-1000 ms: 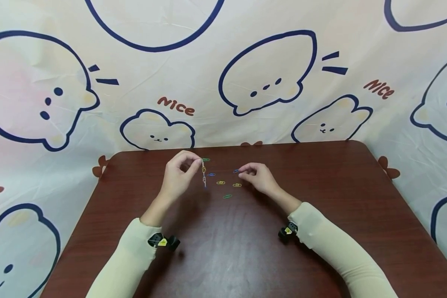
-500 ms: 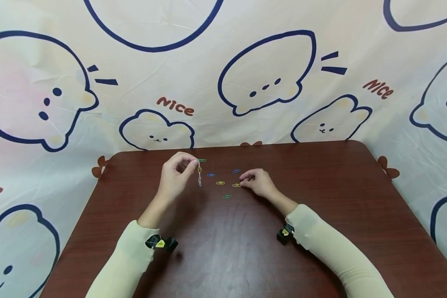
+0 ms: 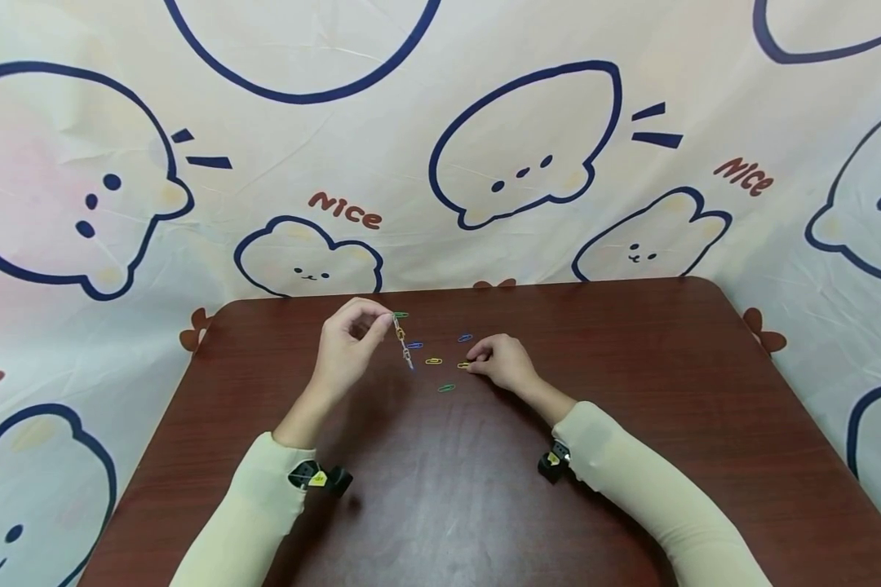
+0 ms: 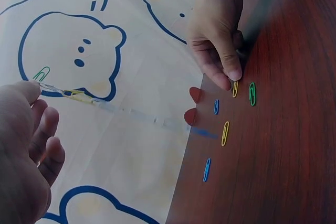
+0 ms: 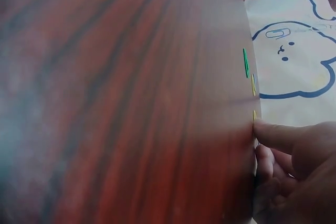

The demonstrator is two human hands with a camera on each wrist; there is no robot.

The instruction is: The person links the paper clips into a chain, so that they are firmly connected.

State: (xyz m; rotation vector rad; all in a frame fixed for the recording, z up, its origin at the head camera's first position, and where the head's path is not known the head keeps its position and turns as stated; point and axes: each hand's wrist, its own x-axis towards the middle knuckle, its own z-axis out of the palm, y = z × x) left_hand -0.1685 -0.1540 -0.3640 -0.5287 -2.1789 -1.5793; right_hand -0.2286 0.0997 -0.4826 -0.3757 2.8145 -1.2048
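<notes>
Mid-frame in the head view, the left hand (image 3: 347, 338) pinches a hanging paperclip chain (image 3: 401, 334); the right hand (image 3: 510, 361) pinches a yellow paperclip (image 4: 235, 89) whose thin wire, low against the counter (image 3: 484, 489), could slip.

Chain (image 3: 401, 335): its lower links are blurring in the left wrist view.
Left hand (image 4: 23, 150): that view's left edge is cutting it off.
Right hand (image 5: 302, 163): its fingers are hiding one end of a yellow clip (image 5: 254, 114).
Sleeves (image 3: 242, 505): the head view's bottom edge is cropping both.
</notes>
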